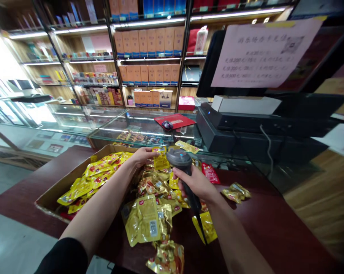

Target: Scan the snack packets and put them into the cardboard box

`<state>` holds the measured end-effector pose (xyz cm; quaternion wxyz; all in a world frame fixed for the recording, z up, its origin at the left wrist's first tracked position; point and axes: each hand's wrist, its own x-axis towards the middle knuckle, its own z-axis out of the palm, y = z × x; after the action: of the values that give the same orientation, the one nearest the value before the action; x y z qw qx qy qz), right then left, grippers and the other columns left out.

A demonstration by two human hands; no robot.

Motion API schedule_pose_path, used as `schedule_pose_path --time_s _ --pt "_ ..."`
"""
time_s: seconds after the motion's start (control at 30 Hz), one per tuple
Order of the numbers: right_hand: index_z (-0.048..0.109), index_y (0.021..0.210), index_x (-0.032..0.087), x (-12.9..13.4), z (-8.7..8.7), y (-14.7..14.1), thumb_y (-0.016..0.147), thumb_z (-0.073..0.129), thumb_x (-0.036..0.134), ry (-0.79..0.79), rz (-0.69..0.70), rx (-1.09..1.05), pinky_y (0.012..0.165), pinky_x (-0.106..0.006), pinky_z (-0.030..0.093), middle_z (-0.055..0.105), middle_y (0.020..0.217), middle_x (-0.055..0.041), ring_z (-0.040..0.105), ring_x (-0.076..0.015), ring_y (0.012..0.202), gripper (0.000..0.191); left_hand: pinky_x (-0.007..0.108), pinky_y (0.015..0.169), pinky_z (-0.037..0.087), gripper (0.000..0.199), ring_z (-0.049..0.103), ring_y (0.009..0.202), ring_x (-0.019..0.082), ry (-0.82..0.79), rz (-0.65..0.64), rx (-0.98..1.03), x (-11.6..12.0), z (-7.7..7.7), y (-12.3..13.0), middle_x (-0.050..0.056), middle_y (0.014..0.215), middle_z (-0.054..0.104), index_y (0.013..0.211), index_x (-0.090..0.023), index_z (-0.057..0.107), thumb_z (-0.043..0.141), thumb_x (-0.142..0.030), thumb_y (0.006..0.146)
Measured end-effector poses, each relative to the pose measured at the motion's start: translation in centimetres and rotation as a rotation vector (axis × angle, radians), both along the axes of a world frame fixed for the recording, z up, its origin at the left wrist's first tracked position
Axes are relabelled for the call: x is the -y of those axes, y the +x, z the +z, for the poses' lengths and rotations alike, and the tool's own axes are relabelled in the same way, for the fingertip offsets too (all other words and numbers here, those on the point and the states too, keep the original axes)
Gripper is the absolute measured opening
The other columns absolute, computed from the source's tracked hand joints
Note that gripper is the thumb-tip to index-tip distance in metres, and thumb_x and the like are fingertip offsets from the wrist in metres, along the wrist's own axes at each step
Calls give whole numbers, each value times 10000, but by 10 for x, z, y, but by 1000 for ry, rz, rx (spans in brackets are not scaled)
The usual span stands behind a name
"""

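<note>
My right hand is wrapped round the handle of a dark grey barcode scanner, whose black cable hangs down towards the table. Left of the scanner head, my left hand pinches a small yellow packet. Below both hands lies a loose pile of gold and yellow snack packets. A larger gold packet with a printed code lies nearer to me. At the left, beside my left forearm, an open cardboard box holds many yellow packets.
A red packet and a gold packet lie right of the pile on the dark red table. Behind are a glass counter with a mouse on a red mat, a monitor at the right, and stocked shelves.
</note>
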<state>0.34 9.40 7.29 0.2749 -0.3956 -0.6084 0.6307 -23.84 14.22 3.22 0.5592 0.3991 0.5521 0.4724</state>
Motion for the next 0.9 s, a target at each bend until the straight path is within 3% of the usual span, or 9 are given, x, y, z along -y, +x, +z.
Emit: schedule_pose_path --time_s 0.1,0.23,0.4,0.53,0.7,0.83,0.9 --pt "548 797 196 2 2 3 771 689 540 14 24 -23 346 -220 409 549 460 54 492 -101 333 372 240 624 529 442 650 673 127 35 109 16 8 20 -19 55 805 717 833 -140 711 914 -327 487" --pt "540 770 201 5 0 2 793 659 558 58 66 -49 356 -225 404 542 460 55 493 -102 331 377 250 649 539 492 663 698 136 90 196 -73 37 44 -61 73 855 727 886 -128 712 913 -349 495" --pt "514 747 204 12 -5 -8 789 660 573 93 84 -30 367 -223 385 527 429 55 489 -108 341 399 236 661 524 594 678 762 158 142 275 -193 86 64 -118 90 961 734 1016 -149 721 897 -412 513" --pt "533 749 195 13 -5 -10 782 661 578 93 84 -11 371 -224 391 538 453 51 503 -108 347 405 195 606 472 585 634 692 115 177 418 -336 115 76 -138 77 883 729 1019 -142 732 884 -429 532" --pt "557 776 198 5 -2 1 787 651 574 85 39 -22 355 -233 404 544 482 51 498 -111 339 387 238 624 480 592 593 631 103 203 351 -338 113 76 -118 70 824 717 1030 -127 733 869 -451 553" --pt "565 798 187 -3 5 16 791 655 557 116 -31 -45 355 -214 395 546 496 52 504 -104 355 381 236 668 487 517 626 733 131 193 186 -367 82 59 -70 67 877 726 985 -145 743 847 -457 587" --pt "566 772 181 -6 10 25 791 655 563 134 -53 -68 355 -204 375 539 487 49 500 -97 352 392 238 640 481 505 622 692 134 177 97 -369 62 45 -40 58 824 724 973 -147 745 843 -457 587"
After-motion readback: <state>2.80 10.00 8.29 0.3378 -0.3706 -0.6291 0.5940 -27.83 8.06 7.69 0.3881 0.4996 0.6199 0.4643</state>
